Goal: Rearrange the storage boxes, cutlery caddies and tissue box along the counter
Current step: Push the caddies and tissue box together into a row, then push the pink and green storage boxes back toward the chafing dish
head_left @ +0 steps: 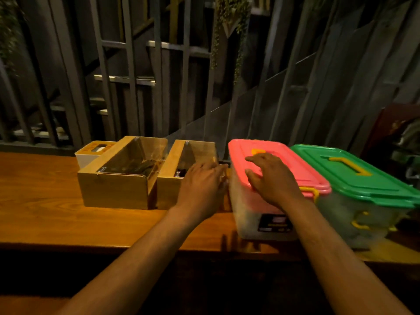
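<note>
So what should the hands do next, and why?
Probably slide the pink box sideways. The right hand lies flat on its lid, and the left hand sits at its left side, beside the caddy, so both seem set to push it.

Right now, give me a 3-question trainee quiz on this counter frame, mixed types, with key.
1. True or false: the right hand rests on the pink lid.
2. The left hand is: A) on the green-lidded storage box B) between the right wooden cutlery caddy and the pink-lidded storage box C) on the tissue box.
3. Fill in: the tissue box stands behind the left wooden ___.

Key: 1 true; 2 B; 3 cutlery caddy.
</note>
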### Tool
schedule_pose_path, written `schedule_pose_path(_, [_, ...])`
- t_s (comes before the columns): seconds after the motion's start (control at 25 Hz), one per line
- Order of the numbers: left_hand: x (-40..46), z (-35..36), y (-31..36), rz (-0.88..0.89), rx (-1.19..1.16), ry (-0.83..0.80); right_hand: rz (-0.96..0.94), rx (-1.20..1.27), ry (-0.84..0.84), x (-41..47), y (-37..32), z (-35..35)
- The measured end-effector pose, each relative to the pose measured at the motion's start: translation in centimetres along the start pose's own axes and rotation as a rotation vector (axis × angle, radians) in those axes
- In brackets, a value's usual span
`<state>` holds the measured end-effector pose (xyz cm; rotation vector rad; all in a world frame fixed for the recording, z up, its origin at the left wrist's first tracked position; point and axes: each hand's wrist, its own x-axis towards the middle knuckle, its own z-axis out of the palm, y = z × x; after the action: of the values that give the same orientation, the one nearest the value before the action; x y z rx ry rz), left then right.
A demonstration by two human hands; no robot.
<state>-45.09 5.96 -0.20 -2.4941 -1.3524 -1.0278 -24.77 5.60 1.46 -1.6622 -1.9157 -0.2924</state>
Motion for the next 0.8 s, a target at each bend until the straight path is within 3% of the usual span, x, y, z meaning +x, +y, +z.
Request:
schedule_pose_path(0.16, [0.6,3.3,6.9,-0.023,-0.003,-0.039,0.096,-0.018,-0.091,-3.0,7.7,-3.2])
schedule_pose_path(0.32, [1.4,6.7,10.7,-0.093,0.102,-0.126,-0.009,-0.127,-0.217,-5.6,11.5,-4.2])
schedule_pose_path(0.48, [1.9,8.1,11.2,-0.133,0.107,-0.128,-0.1,-0.218,-0.239,-4.6,13.2,-3.6])
schedule_pose_path(0.8, [5.7,10.2,9.4,-0.159,0.118,-0.171,-0.093,-0.234,-0.197,-0.1,15.0,-0.3])
